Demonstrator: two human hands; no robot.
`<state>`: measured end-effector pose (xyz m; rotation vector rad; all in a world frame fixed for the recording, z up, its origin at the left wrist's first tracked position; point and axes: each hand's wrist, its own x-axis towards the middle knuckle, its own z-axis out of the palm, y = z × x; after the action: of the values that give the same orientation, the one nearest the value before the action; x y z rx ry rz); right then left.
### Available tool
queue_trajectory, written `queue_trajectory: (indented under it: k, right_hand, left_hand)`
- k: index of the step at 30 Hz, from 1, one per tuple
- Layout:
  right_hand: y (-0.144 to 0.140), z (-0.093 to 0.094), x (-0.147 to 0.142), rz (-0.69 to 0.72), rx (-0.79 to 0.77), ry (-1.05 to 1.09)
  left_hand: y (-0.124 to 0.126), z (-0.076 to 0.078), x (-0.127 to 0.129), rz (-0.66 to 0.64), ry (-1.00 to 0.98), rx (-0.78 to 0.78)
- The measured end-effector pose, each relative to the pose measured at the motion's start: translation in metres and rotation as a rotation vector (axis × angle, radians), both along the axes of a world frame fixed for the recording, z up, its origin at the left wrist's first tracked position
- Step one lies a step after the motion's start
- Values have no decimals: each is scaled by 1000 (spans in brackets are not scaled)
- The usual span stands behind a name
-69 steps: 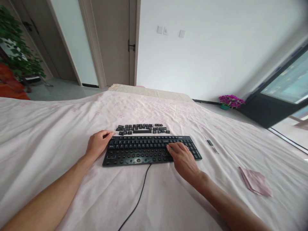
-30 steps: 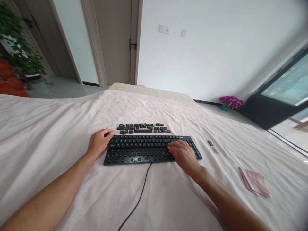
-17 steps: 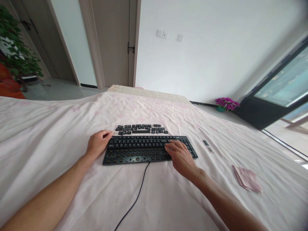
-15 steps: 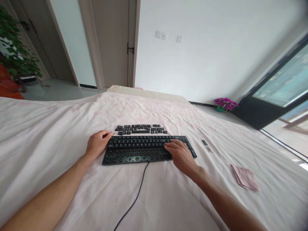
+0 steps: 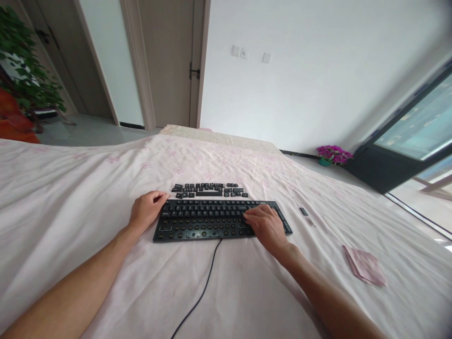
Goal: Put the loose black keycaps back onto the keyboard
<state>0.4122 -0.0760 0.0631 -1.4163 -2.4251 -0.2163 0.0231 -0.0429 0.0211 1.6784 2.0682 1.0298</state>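
The left hand (image 5: 145, 210) is gripping the keyboard (image 5: 212, 220) at its left end, fingers curled. The right hand (image 5: 265, 227) is lying on its right keys, fingers bent; whether they are pinching a key, I cannot tell. Beyond the fingertips, pulled keycaps (image 5: 209, 189) are lying in rows; the near rows are standing bare, the far ones are still capped. No writing is legible.

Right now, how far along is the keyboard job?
Looks partly done: many loose keycaps lie in rows behind the keyboard, whose lower rows show bare round sockets. In hand: the left hand steadies its left end while the right hand rests on keys near the right end. Left: the upper rows and right block still carry caps.
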Motion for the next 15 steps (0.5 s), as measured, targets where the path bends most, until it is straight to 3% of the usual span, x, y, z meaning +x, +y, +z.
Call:
queue_trajectory:
  k: [11,15]
  right_hand:
    - [11,-1,9,35,-64,196]
    - [16,5,23,-28,-15,295]
  left_hand:
    - [1,-4,-1,-1,-9,10]
    - [-1,-3,0,0,-3,8]
